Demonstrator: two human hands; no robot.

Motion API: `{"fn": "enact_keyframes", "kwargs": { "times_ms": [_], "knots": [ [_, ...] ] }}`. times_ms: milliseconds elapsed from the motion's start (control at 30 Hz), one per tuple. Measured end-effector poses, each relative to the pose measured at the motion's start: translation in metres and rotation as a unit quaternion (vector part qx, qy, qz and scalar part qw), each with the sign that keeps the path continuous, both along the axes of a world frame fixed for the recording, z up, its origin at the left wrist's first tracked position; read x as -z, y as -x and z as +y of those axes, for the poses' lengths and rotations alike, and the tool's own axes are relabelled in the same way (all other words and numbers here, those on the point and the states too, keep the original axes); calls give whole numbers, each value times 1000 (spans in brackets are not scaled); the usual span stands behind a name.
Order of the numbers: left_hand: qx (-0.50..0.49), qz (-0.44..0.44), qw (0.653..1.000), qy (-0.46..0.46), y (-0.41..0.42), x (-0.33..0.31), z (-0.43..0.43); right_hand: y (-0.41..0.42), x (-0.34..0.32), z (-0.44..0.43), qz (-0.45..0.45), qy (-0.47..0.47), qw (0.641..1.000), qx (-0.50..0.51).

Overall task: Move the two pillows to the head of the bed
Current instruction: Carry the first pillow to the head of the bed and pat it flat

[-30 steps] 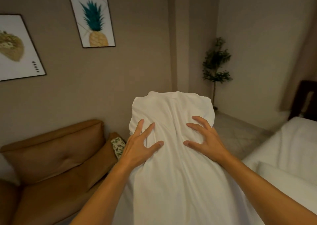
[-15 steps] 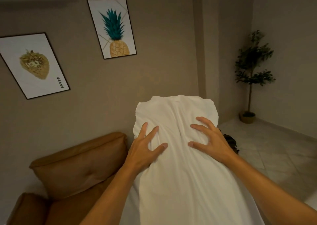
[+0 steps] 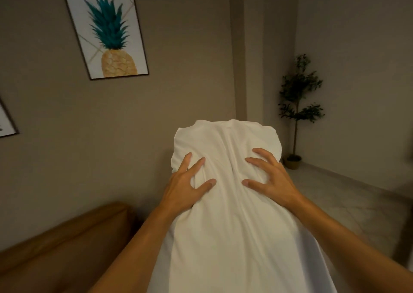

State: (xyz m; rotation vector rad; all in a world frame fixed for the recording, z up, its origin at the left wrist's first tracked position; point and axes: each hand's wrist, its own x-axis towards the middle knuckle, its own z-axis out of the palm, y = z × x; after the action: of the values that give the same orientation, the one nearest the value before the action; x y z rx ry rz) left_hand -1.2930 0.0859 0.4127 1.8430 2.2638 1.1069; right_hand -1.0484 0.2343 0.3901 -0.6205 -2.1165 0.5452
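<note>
Forearms enter from the lower edge of the frame and converge on a white pillow (image 3: 225,214), which fills the lower centre and stands on end, its far end raised toward mid-frame. Left hand (image 3: 183,185) grips the pillow's left flank, fingers splayed and dug into the fabric with the thumb hooked inward, so that creases radiate from the grasp. Right hand (image 3: 271,181) mirrors it on the right flank, fingers likewise spread and pressing in, thumb pointing toward the centre line. Pillow hides whatever lies directly behind and beneath it. At lower left, beside the left forearm, part of a brown sofa (image 3: 67,248) stands against the wall. Pale tiled floor (image 3: 348,194) shows at right, blurred toward the frame edge. Potted plant (image 3: 297,105) stands in the far right corner. Pineapple picture (image 3: 107,29) hangs at upper left; the edge of a second frame (image 3: 6,123) shows at far left.
</note>
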Motion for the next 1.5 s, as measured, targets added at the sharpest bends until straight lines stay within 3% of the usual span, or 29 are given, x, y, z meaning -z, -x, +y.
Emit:
{"fn": "enact_keyframes", "kwargs": {
  "times_ms": [367, 900, 1133, 1500],
  "knots": [
    [133, 1, 991, 6, 25, -7, 179, -8, -5, 110, 1, -14, 991, 135],
    [269, -15, 963, 14, -52, 4, 510, -100, 1, 368, -8, 5, 967, 256],
    [352, -23, 936, 18, -95, 20, 645, -142, 17, 460, -19, 13, 944, 329],
    [486, -3, 874, 22, -207, 4, 845, -225, 3, 569, -18, 36, 879, 475]
  ]
}}
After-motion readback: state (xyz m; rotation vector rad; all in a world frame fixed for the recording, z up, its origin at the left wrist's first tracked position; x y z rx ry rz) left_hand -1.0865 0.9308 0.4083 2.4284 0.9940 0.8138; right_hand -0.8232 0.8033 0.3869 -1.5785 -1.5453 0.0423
